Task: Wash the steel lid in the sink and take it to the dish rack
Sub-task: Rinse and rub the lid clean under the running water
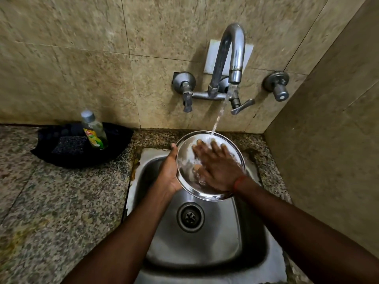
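While water hits lid (185, 160) top, I keep left hand (169, 175) clamped on rim, tilted; right hand (217, 167) flat, fingers apart, rub w/ full palm.

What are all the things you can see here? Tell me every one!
steel lid: one, shiny silver, held tilted over the sink under the running water
sink: one, steel, set into the counter, with a round drain
tap: one, silver, on the wall, water pouring out
wall valve: one, silver, right of the tap
soap bottle: one, clear with green and yellow label, standing in the black tray
black tray: one, on the counter left of the sink
scrub pad: one, dark, lying in the tray
counter: speckled granite
wall tiles: beige
left hand: grips the lid's edge
right hand: flat on the lid, rubbing side, red thread at the wrist
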